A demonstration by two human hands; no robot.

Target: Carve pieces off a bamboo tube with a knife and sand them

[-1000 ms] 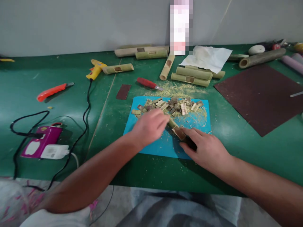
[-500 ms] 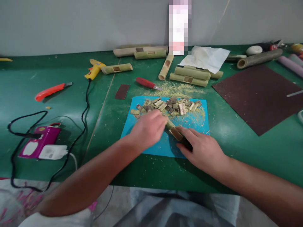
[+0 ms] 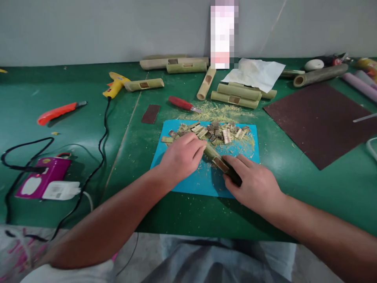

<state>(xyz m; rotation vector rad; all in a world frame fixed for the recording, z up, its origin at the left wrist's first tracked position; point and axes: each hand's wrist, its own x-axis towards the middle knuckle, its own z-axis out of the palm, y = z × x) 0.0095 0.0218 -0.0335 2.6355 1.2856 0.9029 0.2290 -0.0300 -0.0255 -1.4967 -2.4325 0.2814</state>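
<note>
A green bamboo tube (image 3: 211, 152) with a rectangular opening cut in its side lies slantwise over the blue sheet (image 3: 191, 184). My right hand (image 3: 255, 181) is wrapped round its near end, thumb on one side and fingers on the other. At the far end my left hand (image 3: 182, 158) is closed, its fingertips pinched against the tube's rim. Whatever is between those fingers is hidden. Just beyond the hands is a heap of bamboo chips (image 3: 216, 133) mixed with shavings.
Behind the sheet lies a red-handled chisel (image 3: 181, 103). Several cut bamboo tubes (image 3: 235, 99) rest at the back. To the left are a yellow glue gun (image 3: 116, 85), a red utility knife (image 3: 60, 113) and a purple power strip (image 3: 44, 179). A dark brown sheet (image 3: 321, 122) lies right.
My left hand has shifted slightly and is less blurred. The tube and my right hand sit a little further right. The camera view has moved slightly.
</note>
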